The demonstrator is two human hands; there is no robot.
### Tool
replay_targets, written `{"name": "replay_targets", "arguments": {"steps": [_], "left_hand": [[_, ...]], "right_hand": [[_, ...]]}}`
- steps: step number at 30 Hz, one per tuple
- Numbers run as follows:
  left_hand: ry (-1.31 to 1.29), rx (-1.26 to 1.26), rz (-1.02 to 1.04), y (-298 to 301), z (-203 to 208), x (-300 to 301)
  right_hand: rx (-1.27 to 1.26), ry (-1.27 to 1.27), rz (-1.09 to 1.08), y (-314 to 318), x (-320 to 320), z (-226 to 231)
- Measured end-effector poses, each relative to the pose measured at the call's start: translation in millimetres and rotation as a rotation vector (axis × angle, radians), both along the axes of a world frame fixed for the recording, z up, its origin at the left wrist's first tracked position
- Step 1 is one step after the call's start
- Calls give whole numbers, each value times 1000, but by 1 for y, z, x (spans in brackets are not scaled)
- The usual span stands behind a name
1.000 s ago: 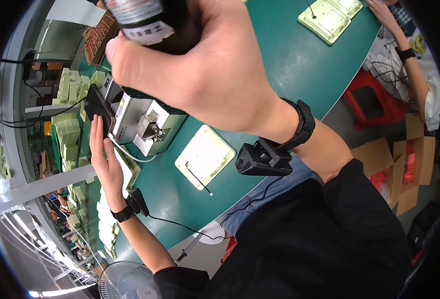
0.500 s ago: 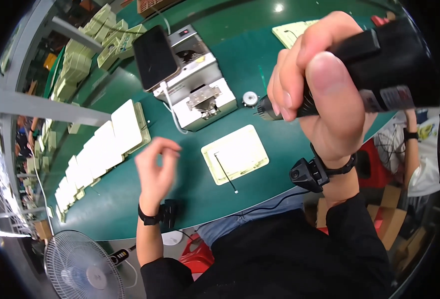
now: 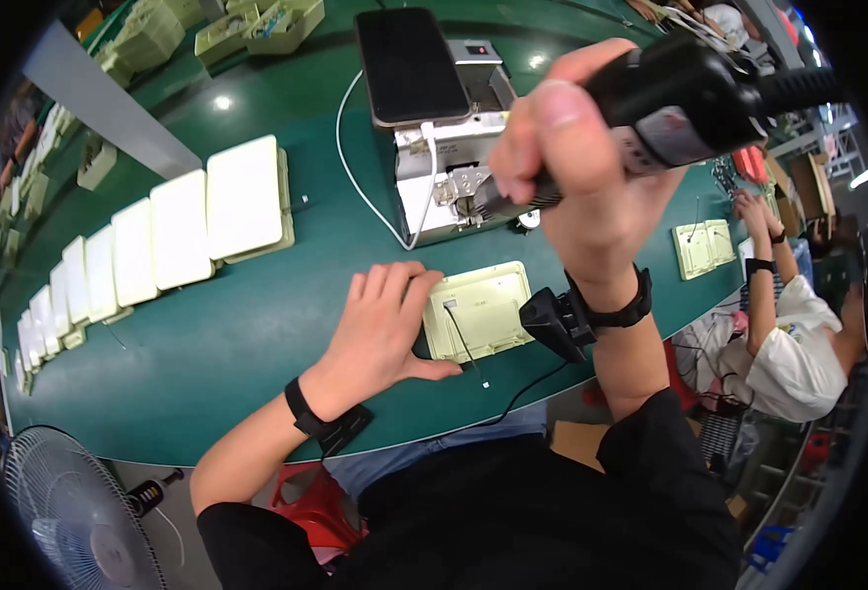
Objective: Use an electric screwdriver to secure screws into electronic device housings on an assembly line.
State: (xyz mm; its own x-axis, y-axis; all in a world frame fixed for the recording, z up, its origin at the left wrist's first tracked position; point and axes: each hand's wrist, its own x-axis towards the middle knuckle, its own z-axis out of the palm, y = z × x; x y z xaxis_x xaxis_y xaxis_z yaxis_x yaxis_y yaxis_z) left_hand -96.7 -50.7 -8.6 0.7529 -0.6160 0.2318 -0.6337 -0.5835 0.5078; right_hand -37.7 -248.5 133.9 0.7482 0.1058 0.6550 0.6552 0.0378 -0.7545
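Green table (image 3: 227, 359), with a row of pale panels (image 3: 180, 231) left, their completion unclear.
The right hand (image 3: 591, 167) clamps a black driver (image 3: 675, 108), its tip seemingly at the far metal machine (image 3: 468, 147). The left hand (image 3: 380, 329), thumb apart from fingers, spans the near-centre panel's (image 3: 488, 315) left side; its cable (image 3: 464, 339), free end loose, suggests partly done work.

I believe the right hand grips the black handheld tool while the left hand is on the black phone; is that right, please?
Not quite: the left hand is at the left edge of the pale plastic panel, not on the phone, as the head view shows; the right hand does grip the black handheld tool.
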Motion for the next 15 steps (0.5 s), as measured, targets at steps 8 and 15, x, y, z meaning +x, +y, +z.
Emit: {"name": "replay_targets", "arguments": {"steps": [8,15], "left_hand": [[33,-52,13,19,-11,-2],[8,-107,-13,16,-17,-1]], "right_hand": [[151,151,204,-3,-38,-18],[77,354,390,11,-77,-26]]}}
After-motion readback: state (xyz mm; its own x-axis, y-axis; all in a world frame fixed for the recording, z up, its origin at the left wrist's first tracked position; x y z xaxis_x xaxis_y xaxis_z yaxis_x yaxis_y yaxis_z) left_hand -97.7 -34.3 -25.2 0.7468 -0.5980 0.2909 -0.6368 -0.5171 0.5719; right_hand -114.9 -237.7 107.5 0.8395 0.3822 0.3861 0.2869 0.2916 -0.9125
